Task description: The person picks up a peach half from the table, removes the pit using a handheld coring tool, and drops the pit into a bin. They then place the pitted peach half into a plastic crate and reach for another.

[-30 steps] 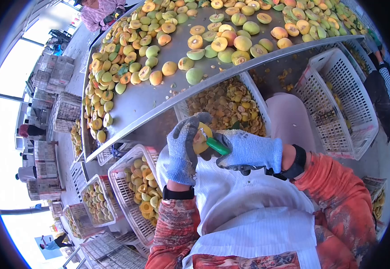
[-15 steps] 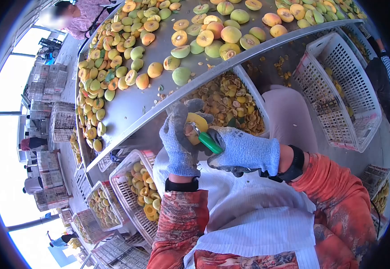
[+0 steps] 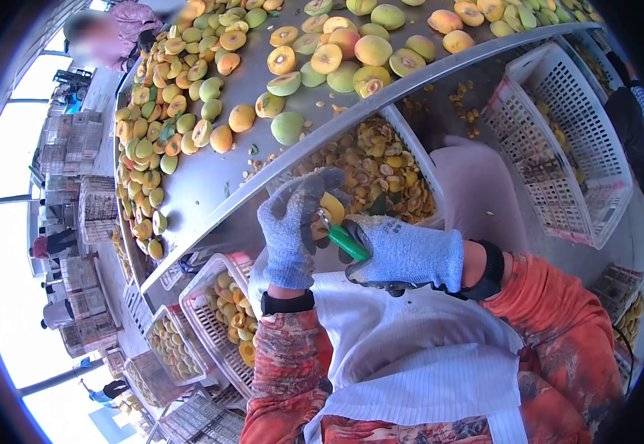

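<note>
My left hand (image 3: 289,229), in a blue-grey work glove, is closed around a yellow peach half (image 3: 332,208). My right hand (image 3: 410,250), gloved alike, grips a green-handled pitting tool (image 3: 349,243). The tool's metal end is at the cut side of the fruit; its exact tip is hard to make out. Both hands are above my lap, just short of the metal table (image 3: 189,200). Beyond them, under the table's edge, a crate (image 3: 416,137) contains stones and fruit scraps.
Halved peaches (image 3: 168,122) are heaped along the table's left side, with more near its raised metal rim (image 3: 381,100). A white crate (image 3: 214,325) of peach halves stands at lower left. Another white crate (image 3: 603,192) is at right. A person (image 3: 126,33) is at the far left.
My left hand has shifted slightly left and turned with the peach half, which now shows less of its face. The tool stays against it. The whole view has shifted a little.
</note>
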Available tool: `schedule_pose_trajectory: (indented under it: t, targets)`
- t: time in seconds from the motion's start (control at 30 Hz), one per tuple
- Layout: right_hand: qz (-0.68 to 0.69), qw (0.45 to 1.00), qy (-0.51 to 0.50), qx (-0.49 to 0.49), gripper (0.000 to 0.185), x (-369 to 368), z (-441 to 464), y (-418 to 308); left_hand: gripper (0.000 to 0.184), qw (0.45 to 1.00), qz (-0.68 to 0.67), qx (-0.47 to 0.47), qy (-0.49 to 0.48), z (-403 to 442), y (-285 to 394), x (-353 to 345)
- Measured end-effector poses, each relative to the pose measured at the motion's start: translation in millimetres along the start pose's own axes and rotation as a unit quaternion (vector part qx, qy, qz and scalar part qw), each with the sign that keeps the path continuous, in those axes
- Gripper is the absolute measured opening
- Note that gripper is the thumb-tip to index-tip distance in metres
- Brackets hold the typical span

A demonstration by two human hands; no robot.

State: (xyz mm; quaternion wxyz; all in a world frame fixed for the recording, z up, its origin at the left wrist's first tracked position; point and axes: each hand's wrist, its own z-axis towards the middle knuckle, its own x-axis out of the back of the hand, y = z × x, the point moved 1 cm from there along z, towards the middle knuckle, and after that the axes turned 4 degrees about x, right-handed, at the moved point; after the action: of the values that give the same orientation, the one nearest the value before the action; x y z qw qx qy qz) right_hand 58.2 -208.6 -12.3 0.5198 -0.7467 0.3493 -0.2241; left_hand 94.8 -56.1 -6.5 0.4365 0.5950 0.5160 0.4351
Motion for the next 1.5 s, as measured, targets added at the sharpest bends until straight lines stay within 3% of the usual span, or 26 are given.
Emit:
schedule_pose_trajectory:
  t: [0.1,0.2,0.27,0.37,0.43,0.53,0.6,0.63,0.67,0.7,0.8,0.83,0.87,0.93,0.97,1.03,1.1,1.17,1.2,1.23,1.3,1.33,1.4,1.43,1.47,1.5]
  targets:
    - [-0.095,0.994,0.029,0.054,0.035,-9,8,15,0.029,0.991,0.096,-0.084,0.028,6,-17,6]
    - [-0.153,0.981,0.060,0.100,0.036,-9,8,9,0.026,0.999,-0.020,-0.032,0.039,10,-21,5]
    - [-0.159,0.980,0.062,0.107,0.036,-12,14,12,0.024,0.976,-0.191,0.098,0.023,11,-18,2]
    - [-0.254,0.932,0.143,0.217,0.031,-7,23,24,0.031,0.953,-0.280,0.118,0.009,19,-27,1]
    - [0.046,0.996,0.032,0.074,0.027,5,13,3,0.041,0.900,-0.398,0.177,-0.005,21,-17,5]
    - [0.128,0.987,0.055,0.078,0.026,11,4,-12,0.044,0.878,-0.447,0.151,0.080,32,-16,25]
    - [-0.005,0.994,0.099,0.055,0.030,18,14,8,0.044,0.907,-0.395,0.145,0.013,19,-12,51]
    - [-0.280,0.940,0.185,0.067,0.033,23,19,30,0.044,0.904,-0.403,0.139,0.038,14,-11,61]
    - [-0.529,0.804,0.260,0.076,0.037,24,24,37,0.044,0.900,-0.412,0.131,0.063,9,-10,72]
    - [-0.531,0.804,0.254,0.085,0.037,19,25,29,0.046,0.922,-0.375,0.089,0.035,-2,-14,91]
    - [-0.471,0.843,0.259,0.030,0.045,13,15,17,0.041,0.942,-0.296,0.061,0.144,-52,-42,165]
    - [-0.482,0.835,0.258,0.064,0.043,11,16,22,0.034,0.956,-0.151,0.092,0.235,-78,-53,194]
    - [-0.492,0.826,0.258,0.096,0.041,11,16,25,0.025,0.961,0.073,0.012,0.265,-92,-96,247]
    - [-0.457,0.845,0.261,0.092,0.035,9,15,20,0.025,0.892,0.209,0.187,0.355,-123,-77,250]
    - [-0.435,0.853,0.265,0.117,0.033,9,16,20,0.025,0.891,0.211,0.188,0.356,-116,-70,247]
    - [-0.412,0.860,0.264,0.143,0.031,9,18,18,0.025,0.915,0.150,0.029,0.373,-83,-53,230]
    - [-0.383,0.882,0.242,0.132,0.032,12,17,12,0.023,0.947,0.122,0.019,0.297,-26,-27,188]
    - [-0.358,0.893,0.243,0.125,0.031,17,13,12,0.023,0.947,0.224,-0.062,0.221,41,-18,142]
    - [-0.333,0.904,0.239,0.122,0.031,21,10,13,0.027,0.979,0.107,-0.053,0.164,67,-10,110]
    - [-0.319,0.908,0.242,0.124,0.031,24,7,15,0.033,0.979,0.140,-0.047,0.137,103,-26,98]
    - [-0.313,0.910,0.248,0.108,0.032,30,0,13,0.047,0.919,0.370,-0.074,0.111,145,-19,50]
    - [-0.314,0.913,0.240,0.102,0.032,32,-2,13,0.048,0.841,0.535,-0.009,0.081,150,-13,30]
    - [-0.310,0.912,0.248,0.101,0.031,38,-4,15,0.050,0.788,0.606,-0.071,0.082,166,-23,28]
    - [-0.302,0.911,0.258,0.111,0.030,40,-4,17,0.050,0.789,0.605,-0.072,0.082,168,-28,32]
    - [-0.293,0.910,0.264,0.124,0.030,40,-4,18,0.050,0.930,0.361,-0.043,0.051,163,-33,40]
    - [-0.296,0.909,0.263,0.129,0.030,41,-4,18,0.050,0.996,0.088,-0.016,0.017,152,-21,43]
